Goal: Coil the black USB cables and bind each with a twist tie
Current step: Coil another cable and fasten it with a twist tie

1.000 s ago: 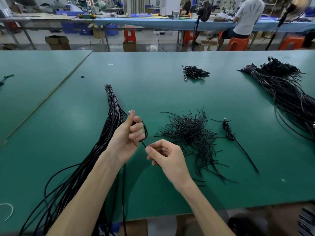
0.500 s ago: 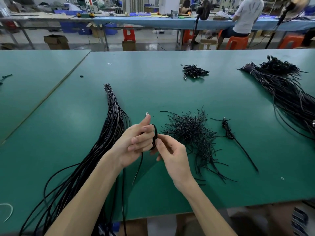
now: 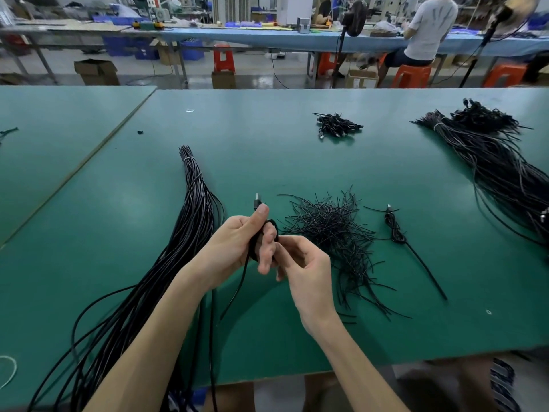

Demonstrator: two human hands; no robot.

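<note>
Across a green tabletop (image 3: 297, 162), a thick bundle (image 3: 190, 233) of loose black cables fans through the centre left of the frame, and a heap of ties (image 3: 329, 230) lies centre right. Just below the middle, the left hand (image 3: 234, 242) and right hand (image 3: 306, 263) meet over one cable (image 3: 253, 249). The left grip is closed round its loops, with the thumb pinning the plug (image 3: 257, 200) end. The right grip is narrow, and whether it pinches the strand cannot be told. Coiling looks unfinished, since a tail hangs loose. The next move is probably to wind it in, then fetch a tie.
</note>
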